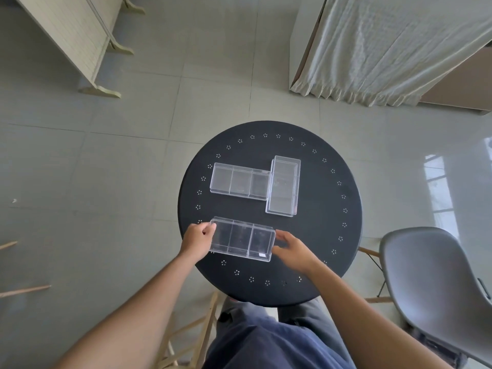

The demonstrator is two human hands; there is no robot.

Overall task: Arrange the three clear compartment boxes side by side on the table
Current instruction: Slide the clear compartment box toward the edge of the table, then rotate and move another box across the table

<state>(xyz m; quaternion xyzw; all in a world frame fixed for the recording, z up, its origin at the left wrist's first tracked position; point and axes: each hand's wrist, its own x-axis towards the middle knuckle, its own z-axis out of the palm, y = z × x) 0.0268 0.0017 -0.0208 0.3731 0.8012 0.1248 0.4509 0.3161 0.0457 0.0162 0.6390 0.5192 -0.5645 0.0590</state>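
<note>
Three clear compartment boxes lie on a round black table [319, 235]. The near box [241, 239] lies crosswise close to me, with my left hand [198, 237] gripping its left end and my right hand [292, 249] at its right end, fingers touching the side. The far left box [239, 182] also lies crosswise. The far right box [283, 186] lies lengthwise, its long side touching the right end of the far left box, so the two form an L.
A grey plastic chair [431, 283] stands to the right of the table. A white folding screen [72, 30] stands at the back left and a curtain [386, 49] hangs at the back right. Pale floor tiles surround the table.
</note>
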